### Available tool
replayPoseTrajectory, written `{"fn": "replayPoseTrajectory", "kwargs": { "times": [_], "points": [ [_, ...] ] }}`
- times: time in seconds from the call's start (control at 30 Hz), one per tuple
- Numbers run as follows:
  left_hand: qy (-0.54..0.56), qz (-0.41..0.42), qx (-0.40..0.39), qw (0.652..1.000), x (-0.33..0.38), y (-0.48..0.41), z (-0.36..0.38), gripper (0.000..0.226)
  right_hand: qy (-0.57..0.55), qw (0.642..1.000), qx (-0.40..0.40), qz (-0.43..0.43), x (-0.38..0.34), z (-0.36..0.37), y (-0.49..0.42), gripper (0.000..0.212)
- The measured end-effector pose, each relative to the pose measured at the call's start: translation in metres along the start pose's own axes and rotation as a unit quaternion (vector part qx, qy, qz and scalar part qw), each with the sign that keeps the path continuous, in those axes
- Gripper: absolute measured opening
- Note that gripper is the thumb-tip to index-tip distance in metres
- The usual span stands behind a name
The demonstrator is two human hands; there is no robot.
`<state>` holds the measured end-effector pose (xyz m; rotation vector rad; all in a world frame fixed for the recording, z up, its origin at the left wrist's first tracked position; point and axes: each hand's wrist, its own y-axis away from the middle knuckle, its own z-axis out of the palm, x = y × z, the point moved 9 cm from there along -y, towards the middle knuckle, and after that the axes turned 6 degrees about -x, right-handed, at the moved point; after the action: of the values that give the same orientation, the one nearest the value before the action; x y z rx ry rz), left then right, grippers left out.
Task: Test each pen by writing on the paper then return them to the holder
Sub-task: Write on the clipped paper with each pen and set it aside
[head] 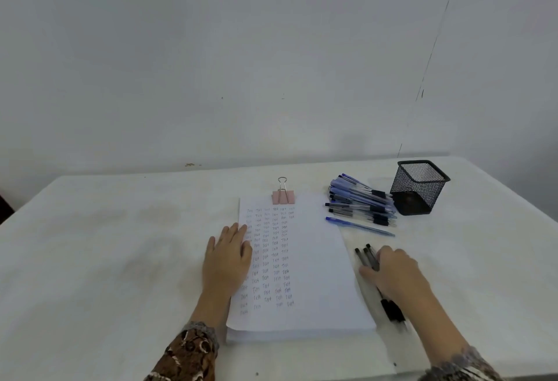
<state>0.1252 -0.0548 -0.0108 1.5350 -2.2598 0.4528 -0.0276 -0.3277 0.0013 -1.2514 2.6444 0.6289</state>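
The left hand [228,255] lies flat on the paper [305,260]. The right hand [395,272] covers black pens [369,257]; grip unclear.

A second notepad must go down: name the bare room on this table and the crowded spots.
Widest bare patch: table left of the left hand and paper stack. A smaller one: right of the right hand, nearer than the mesh holder. Crowded: between stack and holder, with the blue pen pile, single blue pen and black pens.
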Motion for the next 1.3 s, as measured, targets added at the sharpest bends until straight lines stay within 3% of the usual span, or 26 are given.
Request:
{"fn": "replayPoseTrajectory", "kwargs": {
  "times": [0.17, 0.33, 0.43, 0.5, 0.57, 0.8, 0.87, 0.93, 1.0, 1.1, 1.17, 1.3],
  "points": [
    [-0.006, -0.004, -0.004, 1.0, -0.002, -0.001, 0.001, 0.046, -0.049, 0.998, 0.044, -0.002, -0.004, -0.001, -0.005, 0.042],
    [-0.011, -0.006, -0.007, 1.0, -0.002, -0.001, 0.002, 0.046, 0.022, 0.999, 0.03, 0.022, -0.001, -0.016, -0.012, 0.052],
    [-0.013, -0.004, -0.007, 1.0, -0.001, -0.001, 0.001, 0.046, -0.017, 0.995, 0.082, -0.053, -0.016, -0.043, -0.036, 0.034],
    [-0.013, -0.002, -0.009, 1.0, 0.0, -0.001, 0.001, 0.046, 0.017, 0.987, 0.088, -0.131, -0.036, -0.053, -0.05, 0.023],
    [-0.016, -0.002, -0.014, 1.0, 0.0, -0.001, 0.001, 0.046, 0.066, 0.979, 0.08, -0.176, -0.051, -0.053, -0.06, 0.024],
    [-0.023, -0.002, -0.016, 1.0, 0.0, 0.0, 0.0, 0.047, 0.198, 0.961, 0.047, -0.186, -0.061, -0.04, -0.076, 0.022],
    [-0.025, -0.003, -0.018, 1.0, 0.001, 0.0, 0.0, 0.047, 0.109, 0.963, 0.072, -0.234, -0.068, -0.05, -0.071, 0.023],
    [-0.024, -0.003, -0.018, 1.0, 0.001, 0.0, 0.001, 0.047, -0.081, 0.951, 0.079, -0.286, -0.082, -0.07, -0.057, 0.023],
    [-0.02, -0.003, -0.013, 1.0, 0.001, 0.0, 0.0, 0.046, -0.34, 0.897, -0.004, -0.282, -0.095, -0.078, -0.042, 0.018],
    [-0.018, -0.002, -0.016, 1.0, 0.001, -0.001, 0.001, 0.046, -0.626, 0.728, -0.126, -0.25, -0.116, -0.072, -0.027, 0.051],
    [-0.019, -0.001, -0.019, 1.0, 0.001, -0.001, 0.001, 0.046, -0.731, 0.623, -0.157, -0.23, -0.125, -0.061, -0.026, 0.059],
    [-0.017, -0.001, -0.018, 1.0, 0.001, 0.0, 0.0, 0.046, -0.827, 0.509, -0.131, -0.198, -0.126, -0.032, -0.035, 0.049]
  ]
}}
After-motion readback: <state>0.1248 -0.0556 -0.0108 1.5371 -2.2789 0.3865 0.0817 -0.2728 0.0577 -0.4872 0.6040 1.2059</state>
